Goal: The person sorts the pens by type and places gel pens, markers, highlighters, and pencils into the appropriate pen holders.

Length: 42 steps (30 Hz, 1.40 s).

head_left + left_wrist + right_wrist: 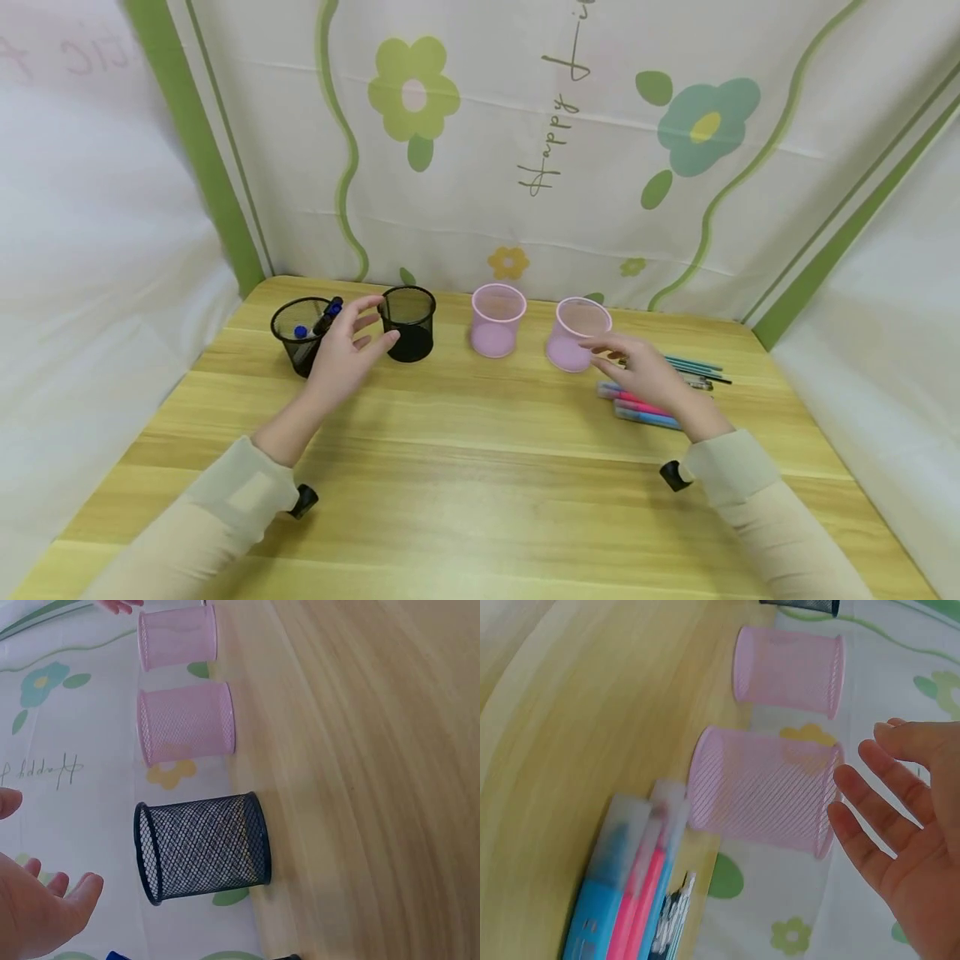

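Observation:
My left hand (347,352) hovers between two black mesh pen holders, fingers apart and holding nothing. Its fingertips are near the rim of the black pen holder (409,343) with nothing in it, also seen in the left wrist view (202,847). Partly behind that hand stands the other black pen holder (300,354), with blue-ended pens (330,312) inside. My right hand (637,371), likewise holding nothing, has its fingertips right at the rim of the right pink mesh pen holder (567,350). The right wrist view shows its fingers (874,855) spread beside that pink holder (761,791).
Another pink pen holder (493,337) stands mid-row near the table's back edge. Under and beside my right hand lie pink and blue highlighters (645,417) and several thin pens or pencils (693,364). A printed curtain (465,208) hangs behind the wooden table (480,500).

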Motion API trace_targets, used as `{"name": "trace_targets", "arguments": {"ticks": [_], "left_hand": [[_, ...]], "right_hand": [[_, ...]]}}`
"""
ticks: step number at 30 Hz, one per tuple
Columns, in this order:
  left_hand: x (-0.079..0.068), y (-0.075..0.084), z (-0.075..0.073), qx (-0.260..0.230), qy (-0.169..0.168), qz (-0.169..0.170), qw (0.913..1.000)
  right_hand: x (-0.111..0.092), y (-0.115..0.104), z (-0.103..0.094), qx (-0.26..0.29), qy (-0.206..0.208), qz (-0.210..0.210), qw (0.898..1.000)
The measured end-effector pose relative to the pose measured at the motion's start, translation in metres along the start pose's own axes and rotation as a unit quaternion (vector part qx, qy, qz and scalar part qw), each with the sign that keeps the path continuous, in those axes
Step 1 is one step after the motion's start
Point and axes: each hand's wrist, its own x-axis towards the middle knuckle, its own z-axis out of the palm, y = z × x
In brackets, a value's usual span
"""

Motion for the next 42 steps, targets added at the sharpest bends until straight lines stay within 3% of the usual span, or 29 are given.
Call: {"name": "trace_targets", "arguments": {"ticks": [5, 17, 29, 36, 42], "left_hand": [[0.000, -0.006, 0.002, -0.006, 0.006, -0.017, 0.9998], [0.001, -0.014, 0.005, -0.014, 0.014, -0.055, 0.9983], [0.021, -0.033, 0.011, -0.041, 0.002, -0.149, 0.9880], [0.032, -0.044, 0.011, -0.055, 0.021, -0.173, 0.9831], [0.039, -0.053, 0.012, -0.043, 0.021, -0.173, 0.9837]], "right_hand": [[-0.008, 0.014, -0.003, -0.012, -0.014, -0.005, 1.000], [-0.028, 0.044, -0.012, -0.051, -0.055, 0.034, 0.997], [-0.035, 0.065, -0.015, -0.075, -0.075, 0.072, 0.992], [-0.035, 0.067, -0.013, -0.087, -0.090, 0.089, 0.988], [-0.036, 0.071, -0.012, -0.098, -0.091, 0.093, 0.987]]}}
